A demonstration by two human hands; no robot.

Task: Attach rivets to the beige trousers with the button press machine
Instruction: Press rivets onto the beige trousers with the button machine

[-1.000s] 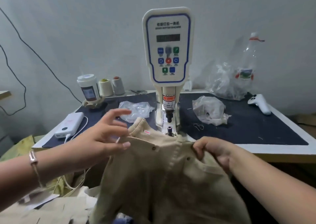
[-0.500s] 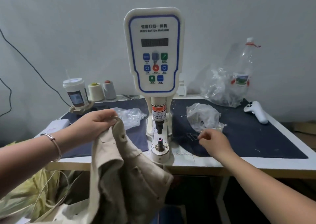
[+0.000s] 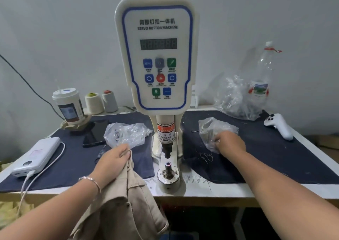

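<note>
The white button press machine (image 3: 157, 56) stands at the table's middle, with its bare lower die post (image 3: 167, 166) under the punch. My left hand (image 3: 113, 159) grips the waistband of the beige trousers (image 3: 124, 206), which hang over the table's front edge, left of the die. My right hand (image 3: 230, 142) reaches into a small clear plastic bag (image 3: 211, 127) right of the machine, fingers curled inside it. What the fingers hold is hidden by the plastic.
A second clear bag (image 3: 126, 132) lies left of the machine, with a black phone (image 3: 94, 134), a white power bank (image 3: 36, 156) and its cable. A cup (image 3: 67, 105) and thread cones (image 3: 100, 102) stand at the back left; a bigger bag, a bottle (image 3: 262, 74) and a white controller (image 3: 278, 126) at the right.
The trousers came off the die and now hang from my left hand at the table's edge. My right hand let go of the cloth and moved right into the small bag.
</note>
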